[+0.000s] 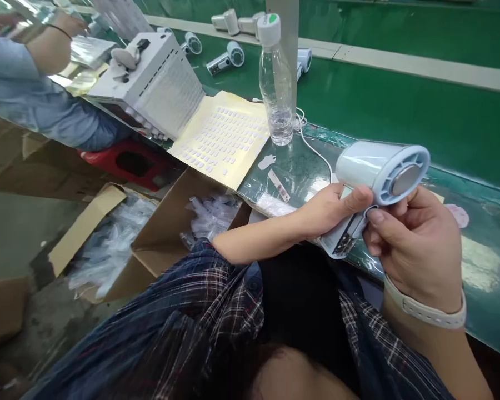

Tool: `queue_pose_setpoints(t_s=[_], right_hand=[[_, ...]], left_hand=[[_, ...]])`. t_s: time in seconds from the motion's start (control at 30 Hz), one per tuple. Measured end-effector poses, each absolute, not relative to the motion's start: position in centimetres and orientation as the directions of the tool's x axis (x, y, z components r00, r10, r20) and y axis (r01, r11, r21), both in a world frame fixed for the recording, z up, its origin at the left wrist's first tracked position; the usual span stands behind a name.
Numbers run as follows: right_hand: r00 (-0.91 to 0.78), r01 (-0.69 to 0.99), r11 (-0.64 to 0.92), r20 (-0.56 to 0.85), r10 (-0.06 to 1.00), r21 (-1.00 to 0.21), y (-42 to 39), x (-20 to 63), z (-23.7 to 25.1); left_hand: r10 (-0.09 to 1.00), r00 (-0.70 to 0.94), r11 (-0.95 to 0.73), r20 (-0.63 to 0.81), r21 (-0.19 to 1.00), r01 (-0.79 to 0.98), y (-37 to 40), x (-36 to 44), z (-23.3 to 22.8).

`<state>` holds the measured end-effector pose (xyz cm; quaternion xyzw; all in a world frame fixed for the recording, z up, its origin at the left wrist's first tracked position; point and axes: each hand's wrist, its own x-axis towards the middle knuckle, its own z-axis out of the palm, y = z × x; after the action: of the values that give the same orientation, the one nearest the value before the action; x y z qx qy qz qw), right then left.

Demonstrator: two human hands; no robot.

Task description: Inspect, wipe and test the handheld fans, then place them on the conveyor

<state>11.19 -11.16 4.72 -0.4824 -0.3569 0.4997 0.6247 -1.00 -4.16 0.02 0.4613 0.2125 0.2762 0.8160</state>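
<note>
A light blue handheld fan is tilted over the bench edge, its round vented end with a silver disc facing right. My left hand is closed around the fan's handle, thumb below the head. At the neck, my right hand is closed, thumb and fingers pressed against the fan's side near a small dark-rimmed spot. Whether a small part sits between those fingertips is hidden. Small metal-coloured parts show along a narrow dark strip low on the handle.
A yellow sheet of small white stickers lies beside a clear bottle and white cable. A white box stands left. More fans rest on the green belt. Cartons hold plastic pieces. A co-worker's arm is at left.
</note>
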Motion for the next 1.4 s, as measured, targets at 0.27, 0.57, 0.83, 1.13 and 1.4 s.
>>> queue_pose_setpoints(t_s=[0.27, 0.57, 0.83, 1.13, 1.4], right_hand=[[0.195, -0.277, -0.005, -0.062, 0.979, -0.961, -11.6, 11.8, 4.1], [0.188, -0.281, 0.031, -0.023, 0.982, -0.959, -11.4, 11.5, 3.8], [0.160, -0.295, 0.009, -0.040, 0.986, -0.955, -11.6, 11.7, 3.6], [0.141, -0.330, -0.003, -0.052, 0.989, -0.944, -11.4, 11.8, 3.5], [0.150, -0.305, 0.037, -0.010, 0.989, -0.951, -11.1, 11.5, 3.5]], left_hand=[[0.546, 0.837, 0.465, -0.037, 0.844, -0.266, -4.0, -1.5, 0.2], [0.590, 0.807, 0.456, -0.028, 0.836, -0.305, -4.1, -1.7, 0.1], [0.552, 0.834, 0.469, -0.027, 0.837, -0.283, -4.2, -1.7, -0.3], [0.573, 0.819, 0.437, 0.010, 0.842, -0.316, -4.3, -1.8, -0.4], [0.611, 0.792, 0.403, -0.010, 0.865, -0.300, -4.3, -1.9, -0.4]])
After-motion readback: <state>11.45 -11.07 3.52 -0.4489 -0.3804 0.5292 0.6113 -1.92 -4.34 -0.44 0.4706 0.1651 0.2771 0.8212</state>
